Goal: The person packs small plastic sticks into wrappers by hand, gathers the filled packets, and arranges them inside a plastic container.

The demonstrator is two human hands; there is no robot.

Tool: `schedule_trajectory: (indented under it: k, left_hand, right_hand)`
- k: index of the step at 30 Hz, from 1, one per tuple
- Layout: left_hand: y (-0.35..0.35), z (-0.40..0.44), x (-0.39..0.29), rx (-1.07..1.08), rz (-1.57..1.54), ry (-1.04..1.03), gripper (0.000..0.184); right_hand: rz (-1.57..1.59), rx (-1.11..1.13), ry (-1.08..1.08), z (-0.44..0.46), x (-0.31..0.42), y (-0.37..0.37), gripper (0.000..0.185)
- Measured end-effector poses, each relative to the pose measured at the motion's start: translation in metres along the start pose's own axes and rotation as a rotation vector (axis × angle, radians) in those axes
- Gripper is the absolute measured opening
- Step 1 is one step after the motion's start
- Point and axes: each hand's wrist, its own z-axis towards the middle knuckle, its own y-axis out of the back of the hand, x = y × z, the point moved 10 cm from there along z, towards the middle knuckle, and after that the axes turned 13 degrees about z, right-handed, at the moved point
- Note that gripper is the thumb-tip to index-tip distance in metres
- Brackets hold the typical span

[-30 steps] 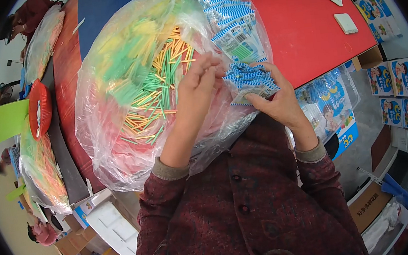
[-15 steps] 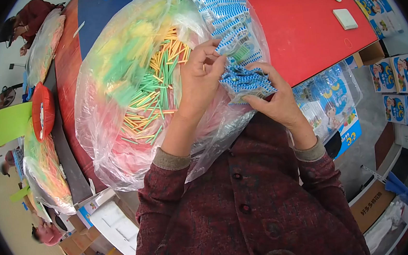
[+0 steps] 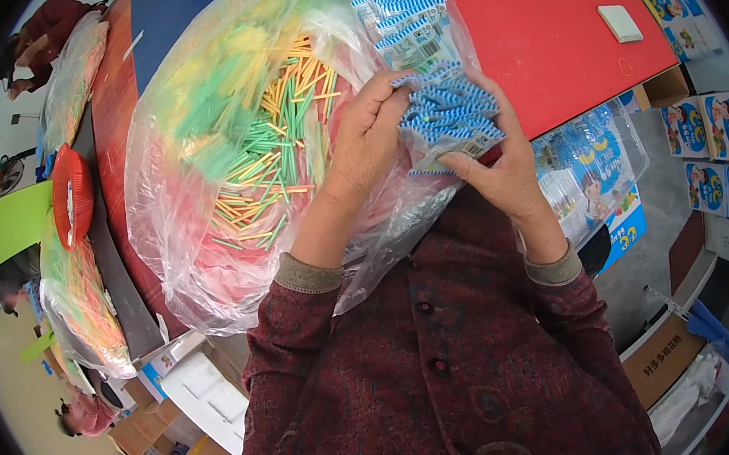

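A thick bunch of small plastic packets [image 3: 448, 114] with blue-and-white striped edges stands over the big clear bag. My right hand [image 3: 507, 167] grips the bunch from the right, its thumb across the lower front. On the left side my left hand [image 3: 372, 131] is closed at the upper left edge of the bunch, with its fingertips partly hidden. Just beyond my hands lies an overlapping row of more such packets [image 3: 402, 16]. Left of my left hand, short yellow and green sticks [image 3: 276, 153] lie loose on the bag [image 3: 205, 293].
The red tabletop [image 3: 529, 31] stretches to the right, with a white block [image 3: 620, 23] on it. A clear tub [image 3: 589, 169] of packets stands by my right forearm. At far left are a red basket [image 3: 72, 197] and a person [image 3: 57, 33] in dark red.
My left hand has moved right, from the row of packets to the bunch. The bunch is raised slightly and turned more upright in my right hand.
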Motion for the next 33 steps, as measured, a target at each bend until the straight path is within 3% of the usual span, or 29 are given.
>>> schedule_trajectory:
  k: [5, 8, 10, 11, 13, 14, 16, 20, 22, 24, 26, 33]
  left_hand:
    - [-0.008, -0.003, 0.002, 0.117, -0.063, 0.127, 0.028]
    - [-0.007, -0.01, 0.001, 0.128, 0.083, -0.024, 0.034]
    - [-0.016, -0.024, 0.023, 0.214, -0.296, 0.193, 0.055]
    - [-0.02, -0.029, 0.025, 0.216, -0.298, 0.194, 0.055]
    - [-0.039, -0.038, 0.008, 0.356, -0.031, -0.007, 0.076]
    - [-0.037, -0.038, 0.006, 0.35, -0.03, -0.007, 0.076]
    - [-0.025, -0.035, -0.011, 0.215, 0.578, -0.196, 0.086]
    - [-0.02, -0.042, -0.045, 0.13, 0.65, -0.386, 0.09]
    - [-0.006, -0.05, -0.081, -0.018, 0.682, -0.528, 0.091]
    - [-0.001, -0.048, -0.074, -0.021, 0.857, -0.529, 0.094]
    - [0.004, -0.043, -0.03, 0.073, 0.9, -0.281, 0.1]
    - [0.008, -0.045, -0.026, 0.0, 0.81, -0.295, 0.102]
  right_hand:
    - [0.166, 0.015, -0.145, 0.005, -0.012, -0.001, 0.091]
    - [0.037, -0.001, -0.123, 0.004, -0.012, 0.004, 0.087]
    - [0.023, 0.042, -0.236, 0.0, -0.028, 0.005, 0.078]
    - [0.021, 0.04, -0.238, -0.001, -0.028, 0.006, 0.078]
    - [0.07, 0.052, -0.275, -0.005, -0.03, 0.003, 0.07]
    - [0.071, 0.057, -0.275, -0.005, -0.029, 0.001, 0.07]
    - [0.124, 0.043, -0.341, -0.008, -0.033, -0.002, 0.077]
    - [0.302, 0.037, -0.289, -0.009, -0.017, -0.008, 0.078]
    - [0.314, 0.19, 0.01, 0.003, 0.022, -0.021, 0.079]
    - [0.231, 0.241, -0.025, 0.008, 0.021, -0.029, 0.086]
    - [0.062, 0.32, -0.208, 0.01, -0.001, -0.043, 0.091]
    - [0.184, 0.304, -0.279, 0.004, -0.02, -0.05, 0.095]
